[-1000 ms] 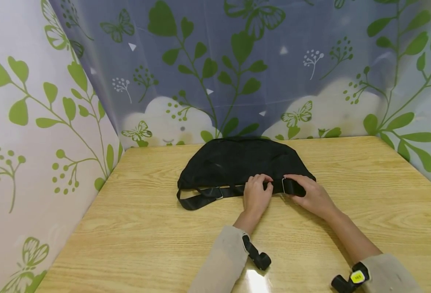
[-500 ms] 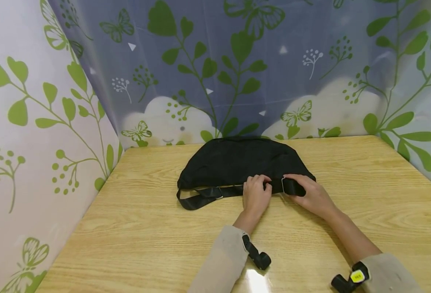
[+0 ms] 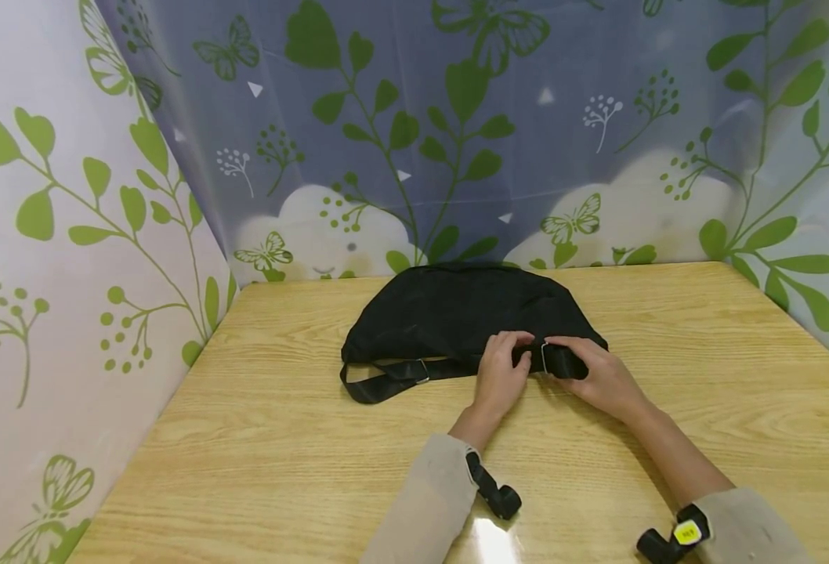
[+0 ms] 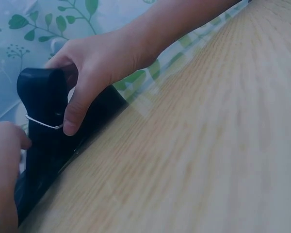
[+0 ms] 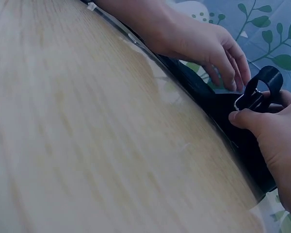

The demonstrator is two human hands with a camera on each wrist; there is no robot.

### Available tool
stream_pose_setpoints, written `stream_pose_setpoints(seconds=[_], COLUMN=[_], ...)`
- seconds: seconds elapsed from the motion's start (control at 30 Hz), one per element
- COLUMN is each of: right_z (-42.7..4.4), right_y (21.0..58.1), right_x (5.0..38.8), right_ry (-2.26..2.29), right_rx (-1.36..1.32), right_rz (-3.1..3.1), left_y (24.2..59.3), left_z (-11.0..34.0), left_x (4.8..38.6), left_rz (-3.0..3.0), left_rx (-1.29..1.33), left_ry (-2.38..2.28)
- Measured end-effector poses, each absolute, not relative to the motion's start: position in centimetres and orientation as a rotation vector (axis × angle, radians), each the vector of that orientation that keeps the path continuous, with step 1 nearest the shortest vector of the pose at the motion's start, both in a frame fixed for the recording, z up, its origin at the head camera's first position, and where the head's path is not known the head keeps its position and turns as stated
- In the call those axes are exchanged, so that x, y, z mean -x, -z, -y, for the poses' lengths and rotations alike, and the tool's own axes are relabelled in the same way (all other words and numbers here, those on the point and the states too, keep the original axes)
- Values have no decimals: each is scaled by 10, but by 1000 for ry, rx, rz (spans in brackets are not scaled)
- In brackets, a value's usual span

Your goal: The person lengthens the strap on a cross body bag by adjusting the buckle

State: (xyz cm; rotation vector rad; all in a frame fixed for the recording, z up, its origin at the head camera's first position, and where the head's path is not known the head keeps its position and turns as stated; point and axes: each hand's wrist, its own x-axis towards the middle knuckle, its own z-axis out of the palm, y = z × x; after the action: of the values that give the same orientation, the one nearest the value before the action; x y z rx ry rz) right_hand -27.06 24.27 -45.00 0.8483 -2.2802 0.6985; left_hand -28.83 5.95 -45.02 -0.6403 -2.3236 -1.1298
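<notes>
A black waist bag lies on the wooden table, its black strap running along the near edge. At the strap's right part, my right hand pinches a silver slider buckle, thumb on the near side. A loop of webbing stands up beside the buckle. Just left of it, my left hand holds the strap between thumb and fingers; the bent fingers partly hide the webbing. Farther left, a second silver buckle sits on the strap near a slack loop.
The wood-grain table spreads around the bag. A patterned curtain with leaves and butterflies hangs right behind it, and similar cloth covers the left side. Black camera straps sit on both wrists.
My left hand has slid slightly right along the strap, closer to the buckle. The right hand and the bag have stayed in place.
</notes>
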Motion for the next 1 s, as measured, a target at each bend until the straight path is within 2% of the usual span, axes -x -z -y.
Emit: stream_pose_setpoints(seconds=[0.23,0.5,1.0], right_z=[-245,-244,-243], right_y=[449,446,447], right_x=[271,272,273], right_ry=[-670,-566,-730], right_rx=[-883,-978,-1001], right_rz=[2292,2271,2221], left_y=[449,451,451], left_z=[-59,-61,-58], left_x=[288,288,285], left_rz=[2402,2588,2590], left_rx=[741,798,834], left_ry=[1190,1026,956])
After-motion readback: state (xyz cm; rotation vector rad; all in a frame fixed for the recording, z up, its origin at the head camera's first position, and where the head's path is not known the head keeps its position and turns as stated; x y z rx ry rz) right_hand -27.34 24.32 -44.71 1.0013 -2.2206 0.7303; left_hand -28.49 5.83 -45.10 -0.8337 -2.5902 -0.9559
